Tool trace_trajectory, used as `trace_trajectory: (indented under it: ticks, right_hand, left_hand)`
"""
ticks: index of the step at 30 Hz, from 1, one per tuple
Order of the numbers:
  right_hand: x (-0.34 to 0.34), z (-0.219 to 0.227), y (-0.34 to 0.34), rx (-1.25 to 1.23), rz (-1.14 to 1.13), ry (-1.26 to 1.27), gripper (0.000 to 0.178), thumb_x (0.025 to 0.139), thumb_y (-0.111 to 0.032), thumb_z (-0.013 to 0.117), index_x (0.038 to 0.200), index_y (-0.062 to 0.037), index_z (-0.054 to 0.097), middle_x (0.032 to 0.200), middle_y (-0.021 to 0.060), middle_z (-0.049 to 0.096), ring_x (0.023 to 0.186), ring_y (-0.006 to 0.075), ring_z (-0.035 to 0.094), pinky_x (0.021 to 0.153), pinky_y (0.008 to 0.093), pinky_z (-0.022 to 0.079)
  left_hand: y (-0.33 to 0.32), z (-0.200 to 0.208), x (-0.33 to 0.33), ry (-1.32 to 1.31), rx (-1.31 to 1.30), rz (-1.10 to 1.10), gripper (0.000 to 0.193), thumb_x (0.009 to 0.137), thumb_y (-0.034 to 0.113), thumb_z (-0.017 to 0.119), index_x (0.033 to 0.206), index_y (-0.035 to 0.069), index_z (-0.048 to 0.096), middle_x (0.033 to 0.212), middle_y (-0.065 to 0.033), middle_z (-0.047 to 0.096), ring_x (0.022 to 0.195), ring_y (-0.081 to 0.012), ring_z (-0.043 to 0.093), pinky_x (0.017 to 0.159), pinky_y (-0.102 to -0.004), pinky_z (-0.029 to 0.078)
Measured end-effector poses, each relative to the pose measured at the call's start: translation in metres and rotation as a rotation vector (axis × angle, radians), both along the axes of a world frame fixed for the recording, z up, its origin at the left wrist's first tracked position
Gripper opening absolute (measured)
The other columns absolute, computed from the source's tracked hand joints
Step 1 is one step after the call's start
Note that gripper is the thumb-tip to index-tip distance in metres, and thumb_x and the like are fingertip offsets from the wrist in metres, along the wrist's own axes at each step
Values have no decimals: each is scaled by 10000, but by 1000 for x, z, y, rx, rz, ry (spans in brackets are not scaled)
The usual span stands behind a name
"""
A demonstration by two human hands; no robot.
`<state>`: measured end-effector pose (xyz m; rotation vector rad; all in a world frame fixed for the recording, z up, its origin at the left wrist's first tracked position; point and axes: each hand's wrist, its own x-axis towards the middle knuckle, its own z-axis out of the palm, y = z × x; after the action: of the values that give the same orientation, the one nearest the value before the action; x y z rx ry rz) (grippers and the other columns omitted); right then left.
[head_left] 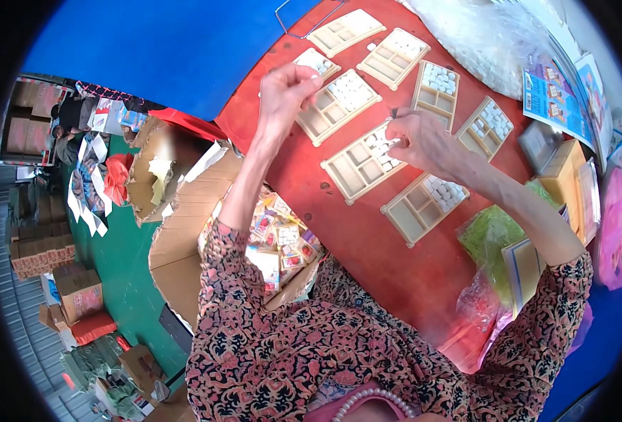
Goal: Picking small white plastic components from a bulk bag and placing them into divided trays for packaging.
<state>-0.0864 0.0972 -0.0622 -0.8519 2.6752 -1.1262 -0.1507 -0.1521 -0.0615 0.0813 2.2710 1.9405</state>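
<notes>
Several cream plastic trays with compartments lie on the red table, each with small white pieces in one larger section. My left hand [283, 95] is raised at the far left, thumb and fingers pinched together beside a tray [312, 126]. Whatever is in that pinch is too small to make out. My right hand [420, 137] hangs over the right end of the middle tray [346, 179], its fingers curled closed above the white pieces [383, 144]. What they hold, if anything, is hidden. A nearer tray [408, 219] lies below my right wrist, and another tray [435, 105] beyond that hand.
A large cardboard box [177, 246] with small colourful packs [286, 239] stands against the table's left edge. Clear plastic bagging [476, 35] lies at the back right. A green bag [490, 239] and a wooden box [562, 172] sit at the right.
</notes>
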Motion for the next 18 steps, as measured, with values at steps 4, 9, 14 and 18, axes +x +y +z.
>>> trace_trajectory:
  ticks: [4, 9, 14, 18]
  right_hand:
    - [1, -5, 5, -16, 79, 98, 127, 721, -35, 604, 666, 44, 523, 620, 179, 507, 703, 329, 561, 651, 414, 428]
    - [2, -1, 3, 5, 77, 12, 112, 709, -13, 599, 660, 35, 511, 602, 181, 492, 676, 344, 553, 687, 409, 435]
    - [4, 0, 3, -31, 63, -34, 105, 707, 2, 593, 663, 36, 504, 623, 182, 504, 650, 349, 548, 668, 413, 436]
    - [4, -6, 6, -18, 119, 26, 110, 707, -3, 595, 668, 45, 504, 683, 186, 530, 648, 347, 549, 617, 415, 422]
  left_hand:
    - [14, -2, -37, 322, -468, 1, 89, 766, 52, 639, 797, -27, 666, 637, -114, 629, 612, -155, 619, 554, -301, 462]
    - [15, -17, -62, 625, -737, -116, 143, 730, 39, 656, 854, -24, 691, 766, -224, 646, 709, -348, 642, 668, -397, 500]
    - [18, -18, -69, 550, -814, -92, 138, 707, 27, 647, 833, -1, 696, 766, -214, 646, 717, -340, 646, 681, -403, 501]
    - [14, -20, -75, 562, -818, -57, 122, 702, 24, 616, 795, -9, 687, 743, -214, 639, 712, -345, 640, 679, -408, 494]
